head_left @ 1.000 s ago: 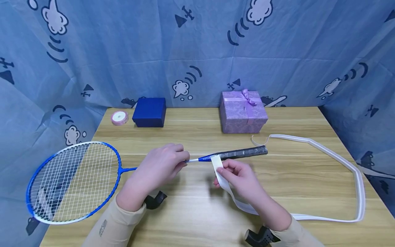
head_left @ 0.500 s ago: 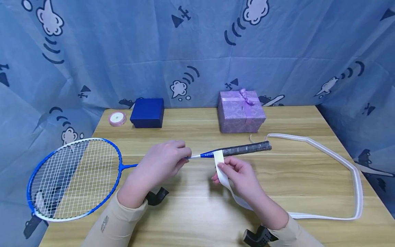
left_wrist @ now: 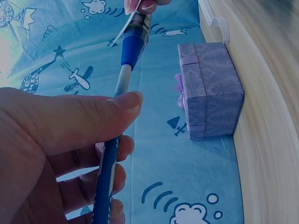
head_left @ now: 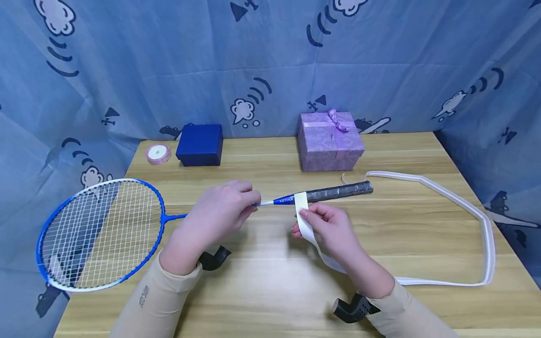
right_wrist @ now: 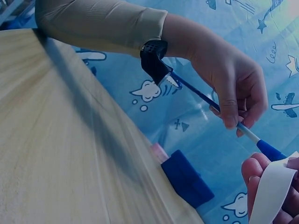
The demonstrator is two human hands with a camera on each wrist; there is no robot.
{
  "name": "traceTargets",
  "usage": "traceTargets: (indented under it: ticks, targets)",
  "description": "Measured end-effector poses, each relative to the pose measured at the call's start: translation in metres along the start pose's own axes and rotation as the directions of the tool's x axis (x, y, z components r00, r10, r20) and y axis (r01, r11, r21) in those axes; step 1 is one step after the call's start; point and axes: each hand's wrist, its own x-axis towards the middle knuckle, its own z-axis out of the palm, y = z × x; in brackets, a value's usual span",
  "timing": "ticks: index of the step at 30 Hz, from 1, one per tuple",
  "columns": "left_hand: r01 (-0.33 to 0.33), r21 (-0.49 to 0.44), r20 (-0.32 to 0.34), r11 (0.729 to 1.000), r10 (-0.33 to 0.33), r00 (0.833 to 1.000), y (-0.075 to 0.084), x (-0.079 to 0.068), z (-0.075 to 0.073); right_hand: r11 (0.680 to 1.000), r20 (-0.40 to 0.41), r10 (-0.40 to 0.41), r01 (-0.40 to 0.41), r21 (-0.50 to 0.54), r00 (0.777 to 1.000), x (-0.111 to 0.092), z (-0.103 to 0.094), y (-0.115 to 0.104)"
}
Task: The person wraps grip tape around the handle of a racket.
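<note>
Blue printed cloth backs a wood-grain table.

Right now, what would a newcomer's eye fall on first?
A blue-and-white badminton racket reaches from the left past the middle, its shaft held by the left hand. White tape, pinched by the right hand, lies across the black handle's start and loops rightward. Behind stands a purple gift box.

Behind our racket, we have roll, box and gift box, left to right on the table; tape extends rightward.
</note>
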Motion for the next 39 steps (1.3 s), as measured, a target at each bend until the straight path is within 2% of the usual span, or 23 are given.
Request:
traceTargets:
  ticks: [5, 9, 19, 25, 29, 34, 39]
  targets:
    - [-0.026, 0.012, -0.039, 1.0, 0.027, 0.999, 0.0003, -0.0009, -0.0002, 1.0, -0.008, -0.002, 0.002, -0.014, 1.0, 0.0003, 0.0, 0.0005]
    - [-0.045, 0.006, -0.061, 0.999, 0.045, 0.997, 0.0009, -0.0017, -0.0003, 1.0, -0.003, 0.001, -0.001, 0.02, 1.0, 0.0002, 0.0014, 0.0012]
    - [-0.066, 0.012, -0.055, 0.998, 0.066, 0.996, 0.0003, -0.0015, -0.001, 0.997, 0.021, -0.033, 0.031, 0.067, 0.999, 0.0018, 0.0038, 0.005]
    - [-0.055, 0.02, -0.048, 0.998, 0.056, 0.997, 0.001, -0.0022, -0.0006, 0.987, 0.086, -0.035, 0.021, 0.158, 0.996, 0.001, 0.0035, 0.008]
    - [-0.055, 0.029, -0.049, 0.998, 0.056, 0.997, 0.0025, -0.0031, -0.0001, 0.987, 0.117, -0.034, 0.015, 0.163, 0.993, -0.0002, 0.0034, 0.0085]
    - [-0.067, 0.051, -0.055, 0.996, 0.07, 0.996, 0.0051, -0.0032, 0.0002, 0.991, 0.085, -0.012, 0.0, 0.132, 0.996, -0.0002, 0.0053, 0.0086]
    - [-0.08, 0.057, -0.054, 0.995, 0.083, 0.995, 0.0067, -0.0023, 0.0009, 0.987, 0.066, 0.001, -0.011, 0.16, 0.998, -0.0002, 0.0073, 0.0086]
